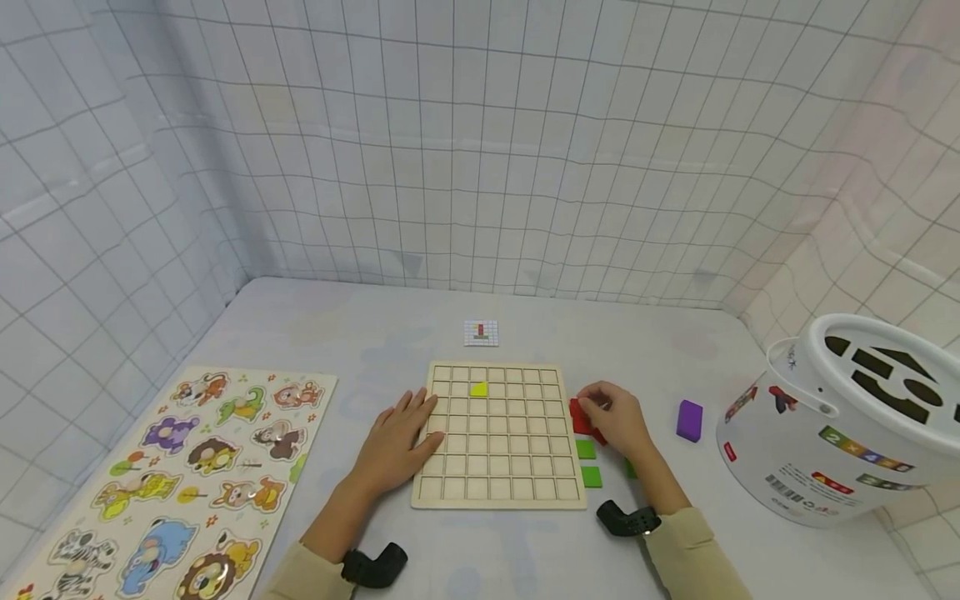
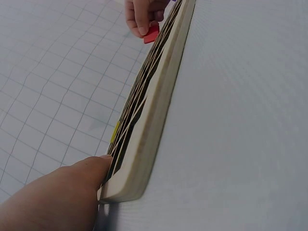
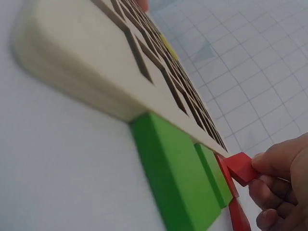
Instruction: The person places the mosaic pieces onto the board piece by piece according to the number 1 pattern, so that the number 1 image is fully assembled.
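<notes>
A wooden grid board point(image 1: 498, 465) lies on the table, with one yellow tile point(image 1: 479, 389) in a cell of its upper part. My left hand point(image 1: 396, 446) rests on the board's left edge, fingers extended. At the right edge, my right hand point(image 1: 617, 419) pinches a red tile point(image 3: 242, 168) between thumb and finger. More red tiles point(image 1: 578, 419) lie below that hand, partly hidden by it. Two green tiles point(image 1: 592, 477) sit along the board's lower right side, and another green tile point(image 1: 630, 469) peeks out beside the right wrist.
Behind the board lies a small card point(image 1: 481, 333) printed with a coloured pattern. An animal puzzle board point(image 1: 307, 408) covers the left side. To the right are a purple block point(image 1: 689, 421) and a white lidded bucket point(image 1: 780, 450). Grid-patterned cloth walls point(image 1: 480, 183) surround the table.
</notes>
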